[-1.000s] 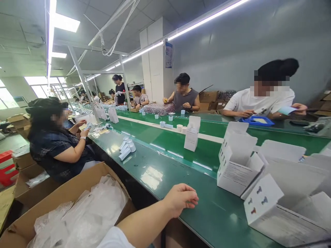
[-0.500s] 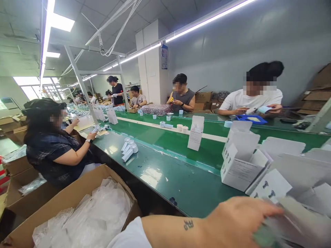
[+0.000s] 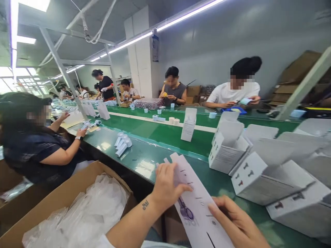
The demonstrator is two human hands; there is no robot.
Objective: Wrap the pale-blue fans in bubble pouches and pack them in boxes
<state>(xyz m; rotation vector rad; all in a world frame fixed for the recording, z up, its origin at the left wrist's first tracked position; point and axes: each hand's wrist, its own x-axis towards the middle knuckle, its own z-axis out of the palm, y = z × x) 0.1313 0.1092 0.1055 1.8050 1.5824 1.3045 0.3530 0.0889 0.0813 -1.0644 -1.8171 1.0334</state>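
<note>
pinching the left edge of a white printed carton (image 3: 198,212), the left hand (image 3: 164,184) lays its thumb on the face; the right hand (image 3: 231,218) pinches the opposite edge. the carton is tilted at the near side of the green workbench (image 3: 150,155). open white boxes (image 3: 229,158) crowd the right, a cardboard box (image 3: 103,168) of clear plastic bags (image 3: 77,210) fills the left, and pale plastic handles (image 3: 122,143) lie clustered ahead.
</note>
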